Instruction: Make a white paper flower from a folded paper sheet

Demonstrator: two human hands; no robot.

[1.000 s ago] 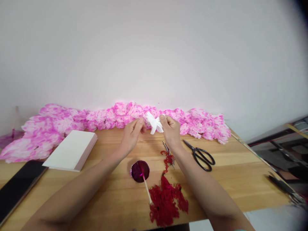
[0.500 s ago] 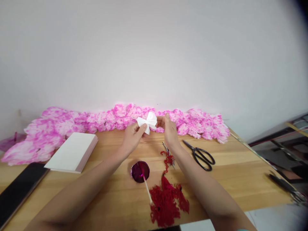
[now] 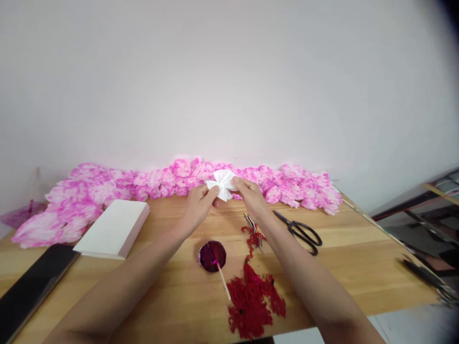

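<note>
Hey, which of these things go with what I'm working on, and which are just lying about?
Likely in the job:
- white piece, between left hand and right hand

Perhaps just lying about (unheld):
- scissors
- red yarn
- black slab
- white block
- cup
- stick
- pink pile

The tabletop leaves a passage between the scissors and black tool, while pink flowers block the back.

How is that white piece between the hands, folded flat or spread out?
Spread out: the white piece fans into several lobes between the left hand and right hand.
</note>
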